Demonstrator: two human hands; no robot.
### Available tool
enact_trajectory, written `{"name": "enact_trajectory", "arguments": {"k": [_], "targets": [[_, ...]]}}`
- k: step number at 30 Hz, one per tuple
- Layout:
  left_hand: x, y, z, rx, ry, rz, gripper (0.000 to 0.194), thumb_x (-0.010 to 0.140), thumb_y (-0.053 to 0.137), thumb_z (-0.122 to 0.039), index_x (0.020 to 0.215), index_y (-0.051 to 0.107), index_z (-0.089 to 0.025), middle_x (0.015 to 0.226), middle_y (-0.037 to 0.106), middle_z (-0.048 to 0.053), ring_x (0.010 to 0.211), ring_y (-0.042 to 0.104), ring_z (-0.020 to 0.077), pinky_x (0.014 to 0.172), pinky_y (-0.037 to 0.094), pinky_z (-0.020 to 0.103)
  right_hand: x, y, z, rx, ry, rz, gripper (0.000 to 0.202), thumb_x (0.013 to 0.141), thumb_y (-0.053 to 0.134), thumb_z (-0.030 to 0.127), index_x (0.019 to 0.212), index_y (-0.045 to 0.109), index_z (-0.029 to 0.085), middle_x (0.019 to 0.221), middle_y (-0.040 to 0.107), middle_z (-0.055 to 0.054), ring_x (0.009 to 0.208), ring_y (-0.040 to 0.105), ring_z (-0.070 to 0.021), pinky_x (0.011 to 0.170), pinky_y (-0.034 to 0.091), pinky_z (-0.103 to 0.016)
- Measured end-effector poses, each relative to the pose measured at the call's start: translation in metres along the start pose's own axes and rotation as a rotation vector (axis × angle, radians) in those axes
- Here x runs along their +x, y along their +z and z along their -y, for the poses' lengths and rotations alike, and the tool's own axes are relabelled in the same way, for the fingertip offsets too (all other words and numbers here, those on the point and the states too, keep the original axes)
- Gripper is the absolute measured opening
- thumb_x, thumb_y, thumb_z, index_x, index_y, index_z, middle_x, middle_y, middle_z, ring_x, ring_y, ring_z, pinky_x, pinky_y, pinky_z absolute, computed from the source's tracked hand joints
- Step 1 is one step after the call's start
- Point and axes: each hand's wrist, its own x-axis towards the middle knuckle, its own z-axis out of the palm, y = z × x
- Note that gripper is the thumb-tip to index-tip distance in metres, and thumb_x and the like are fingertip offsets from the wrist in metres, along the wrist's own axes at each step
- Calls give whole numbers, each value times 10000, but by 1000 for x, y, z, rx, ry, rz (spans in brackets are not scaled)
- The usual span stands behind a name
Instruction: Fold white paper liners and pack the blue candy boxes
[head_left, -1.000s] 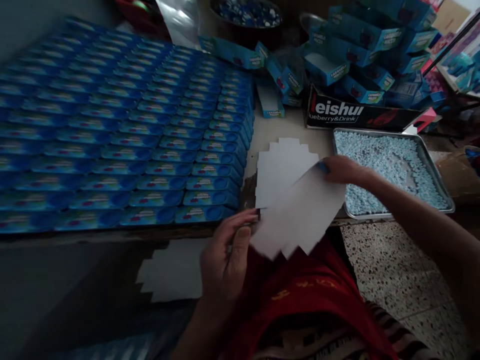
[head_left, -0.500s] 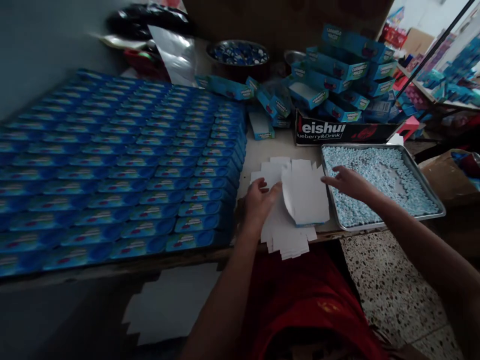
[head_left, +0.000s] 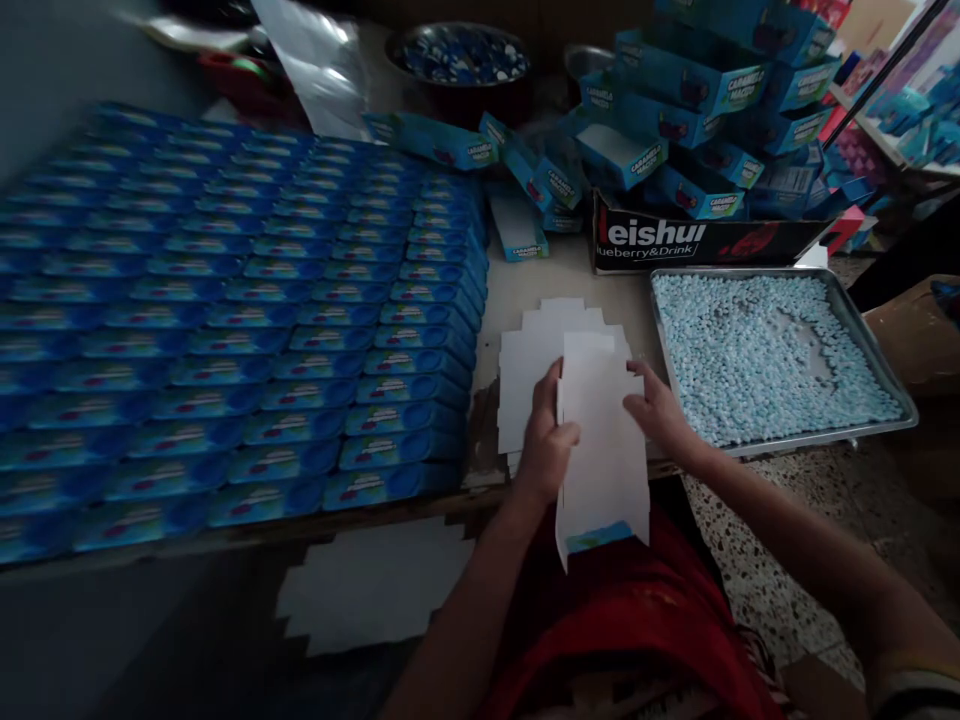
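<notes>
A partly folded cardboard box (head_left: pixel 602 450), white inside with a blue printed flap at its near end, is held between my two hands above the table's front edge. My left hand (head_left: pixel 546 440) grips its left wall, thumb on the inside. On the opposite side, my right hand (head_left: pixel 658 410) has its fingers closed on the right wall. Beneath and behind the box lies a stack of flat white box blanks (head_left: pixel 525 350), partly covered by it.
Rows of filled-looking blue boxes (head_left: pixel 300 320) cover the left of the table. On the right sits a metal tray (head_left: pixel 911 405) of small pale-blue candies. Folded blue boxes (head_left: pixel 690 90) pile up behind a black carton (head_left: pixel 697 245). A metal bowl (head_left: pixel 390 55) stands at the back.
Both hands have closed on the top blank and lifted it toward my body. Its side walls now stand folded up. The view has shifted slightly downward.
</notes>
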Motion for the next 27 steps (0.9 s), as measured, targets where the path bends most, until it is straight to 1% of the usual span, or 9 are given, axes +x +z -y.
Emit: {"name": "enact_trajectory", "arguments": {"k": [3,5,9,12,16,19,22,26,27], "targets": [[-17,10,10,230,88,-47,858,623,560,-126,1473,531,-240,1547,471,103,1498,396,346,1285,281,519,-29,21,-1,-227,-140,-80,604,812,452,171,1406,559,151,1180,733,-142,1005,686,-265,946,535,-396],[-14,10,16,263,79,-9,800,620,577,-126,1413,578,-231,1495,505,115,1474,419,355,1286,273,536,-31,24,-1,-311,-193,-37,572,841,454,166,1395,598,160,1266,717,-143,1081,679,-266,991,513,-385],[2,-4,18,142,-70,112,566,632,559,-168,1183,665,-241,1248,627,86,1280,566,329,1195,403,539,-9,9,-7,-352,-35,172,422,867,482,150,1222,706,191,1018,773,-67,921,697,-222,834,520,-297],[2,-10,18,187,-43,134,443,636,562,-198,1067,659,-234,1221,597,90,1270,557,318,1199,395,504,6,0,-13,-375,-9,234,336,934,471,188,1168,712,199,988,758,-56,911,692,-207,808,505,-276],[-17,-7,18,146,0,113,409,706,557,-233,1111,618,-236,1397,524,101,1386,489,311,1229,349,482,2,3,-13,-425,-134,199,313,935,482,152,1143,716,160,1147,730,-126,1072,686,-227,969,489,-318],[-32,-2,18,97,16,35,342,784,557,-256,1121,614,-244,1440,494,96,1425,461,309,1197,386,468,-12,7,-10,-393,-193,148,331,904,493,120,1161,697,164,1183,741,-122,1100,694,-240,991,487,-332],[-39,3,16,135,70,-37,300,858,604,-303,1152,594,-245,1373,533,102,1384,502,305,1166,414,460,-22,10,-11,-391,-246,76,357,925,493,173,1259,615,187,1134,749,-102,1022,711,-247,903,500,-338],[-37,11,15,14,141,-115,526,893,685,-357,1333,412,-265,1255,619,91,1296,604,271,1155,431,468,-22,11,-13,-368,-186,6,540,894,570,251,1413,450,163,894,710,-48,796,680,-230,751,470,-312],[-35,13,15,-8,162,-126,517,901,687,-361,1328,412,-266,1219,640,81,1296,615,266,1162,426,472,-20,10,-14,-353,-180,6,601,882,586,257,1451,418,156,860,698,-34,762,662,-220,734,459,-305]]}}
